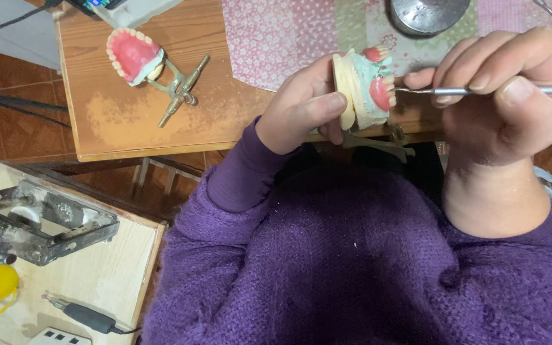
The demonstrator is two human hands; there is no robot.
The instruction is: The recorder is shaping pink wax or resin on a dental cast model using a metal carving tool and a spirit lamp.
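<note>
Above the lap, a denture model [367, 86] is being gripped by the left hand [305, 105].
A metal tool [480, 91] is being pinched by the right hand [512, 89]; a slip could be chipping the wax.

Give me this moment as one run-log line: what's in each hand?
left hand: holds denture model | right hand: holds metal tool, tip at the model's teeth | second denture: on wooden table

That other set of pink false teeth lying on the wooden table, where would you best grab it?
Probably by the brass hinge frame that juts out to the right of the denture model, coming from above. The bars lie flat, bare and clear of the tabletop clutter, while the pink gum and teeth face up and look delicate. Both hands are busy elsewhere.
</note>
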